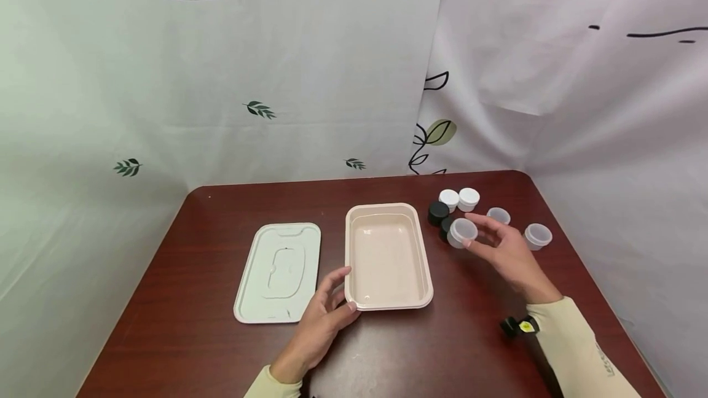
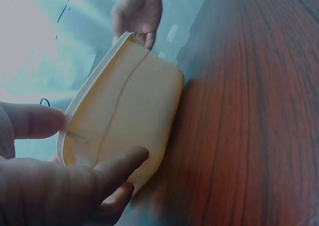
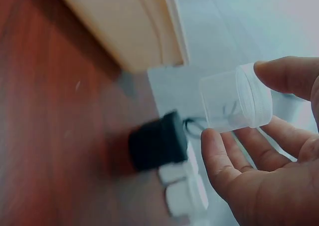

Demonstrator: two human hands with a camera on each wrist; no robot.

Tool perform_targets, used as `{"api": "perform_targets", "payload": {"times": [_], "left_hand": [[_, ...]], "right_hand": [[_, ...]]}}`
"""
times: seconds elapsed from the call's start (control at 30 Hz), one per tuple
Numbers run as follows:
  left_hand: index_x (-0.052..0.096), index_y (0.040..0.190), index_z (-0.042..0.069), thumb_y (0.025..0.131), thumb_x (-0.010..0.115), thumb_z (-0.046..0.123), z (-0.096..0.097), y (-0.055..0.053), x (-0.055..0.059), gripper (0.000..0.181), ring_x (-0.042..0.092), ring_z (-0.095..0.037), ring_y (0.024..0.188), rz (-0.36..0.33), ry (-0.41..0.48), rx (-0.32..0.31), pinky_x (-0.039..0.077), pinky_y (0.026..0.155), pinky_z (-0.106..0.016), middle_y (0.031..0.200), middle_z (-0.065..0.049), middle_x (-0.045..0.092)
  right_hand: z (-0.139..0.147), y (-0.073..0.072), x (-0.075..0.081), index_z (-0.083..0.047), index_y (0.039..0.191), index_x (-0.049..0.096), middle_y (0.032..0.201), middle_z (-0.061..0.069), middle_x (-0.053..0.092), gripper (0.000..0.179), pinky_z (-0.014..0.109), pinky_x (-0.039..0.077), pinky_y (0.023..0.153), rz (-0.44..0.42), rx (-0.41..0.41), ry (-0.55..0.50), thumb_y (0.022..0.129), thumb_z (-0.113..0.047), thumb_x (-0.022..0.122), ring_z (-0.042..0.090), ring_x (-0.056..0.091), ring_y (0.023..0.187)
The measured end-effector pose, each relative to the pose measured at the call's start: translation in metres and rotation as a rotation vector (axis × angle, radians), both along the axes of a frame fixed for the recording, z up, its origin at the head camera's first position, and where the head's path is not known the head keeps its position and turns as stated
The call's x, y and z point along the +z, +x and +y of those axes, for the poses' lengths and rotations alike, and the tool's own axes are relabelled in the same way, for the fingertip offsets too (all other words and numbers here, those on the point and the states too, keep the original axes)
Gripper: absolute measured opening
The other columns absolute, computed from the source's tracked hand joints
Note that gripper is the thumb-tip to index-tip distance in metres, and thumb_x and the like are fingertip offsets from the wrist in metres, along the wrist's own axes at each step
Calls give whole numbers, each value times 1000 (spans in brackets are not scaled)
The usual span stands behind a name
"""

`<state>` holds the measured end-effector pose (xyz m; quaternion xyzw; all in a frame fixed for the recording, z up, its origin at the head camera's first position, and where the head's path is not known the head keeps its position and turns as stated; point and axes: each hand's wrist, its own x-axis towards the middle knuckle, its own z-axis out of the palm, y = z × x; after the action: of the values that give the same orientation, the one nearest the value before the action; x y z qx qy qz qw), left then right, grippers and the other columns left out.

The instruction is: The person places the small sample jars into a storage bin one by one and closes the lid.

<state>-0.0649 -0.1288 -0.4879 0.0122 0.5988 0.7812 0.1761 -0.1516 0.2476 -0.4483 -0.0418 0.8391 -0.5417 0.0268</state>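
Observation:
My left hand (image 1: 323,321) grips the near left corner of a beige rectangular plastic container (image 1: 389,257), thumb at the rim and fingers along the side wall. The container stands upright with nothing inside. My right hand (image 1: 511,257) pinches a small clear plastic jar (image 1: 462,233) with a frosted screw lid between thumb and fingers. In the right wrist view the jar (image 3: 234,99) is raised off the table and tilted. Close behind it stand black jars (image 1: 439,213) and white-lidded jars (image 1: 469,199). Two more clear jars (image 1: 538,236) stand beyond and beside the right hand.
A white rectangular lid (image 1: 279,272) lies flat on the table left of the container. The dark red wooden table (image 1: 182,324) has rounded far corners. White printed cloth (image 1: 310,66) hangs behind it and on both sides.

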Motion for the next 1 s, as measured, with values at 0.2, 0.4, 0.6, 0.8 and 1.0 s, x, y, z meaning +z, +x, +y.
{"api": "perform_targets", "payload": {"times": [0.2,0.4,0.6,0.8,1.0], "left_hand": [[31,161,9,99,64,0,0,0,1,71,49,-27,143,2,-15,12,53,103,-36,172,-17,19],[30,161,7,100,63,0,0,1,2,70,50,-30,142,5,-29,16,53,102,-34,172,-17,19],[31,161,7,100,62,-1,2,0,3,69,52,-30,140,-2,-31,13,54,101,-32,171,-18,20],[34,159,8,99,64,1,2,-1,4,67,55,-23,134,-9,-26,14,53,101,-32,170,-18,22],[33,158,7,100,63,1,2,0,4,66,55,-24,134,-15,-21,10,53,102,-32,169,-19,21]], "right_hand": [[-33,-20,18,-4,149,57,142,19,64,59,19,56,89,32,123,-81,96,-17,79,7,67,116],[-68,-38,27,-6,145,61,136,16,68,55,20,56,87,40,215,-84,93,-13,80,19,68,117],[-97,-53,25,-5,142,62,128,16,73,54,29,60,84,16,304,-74,91,-11,80,36,69,116],[-115,-65,22,-9,141,63,128,14,72,54,38,60,88,-7,359,2,91,-14,80,30,71,118],[-131,-74,17,-11,141,64,130,11,72,53,43,59,94,-18,405,126,91,-18,81,28,70,122]]}}
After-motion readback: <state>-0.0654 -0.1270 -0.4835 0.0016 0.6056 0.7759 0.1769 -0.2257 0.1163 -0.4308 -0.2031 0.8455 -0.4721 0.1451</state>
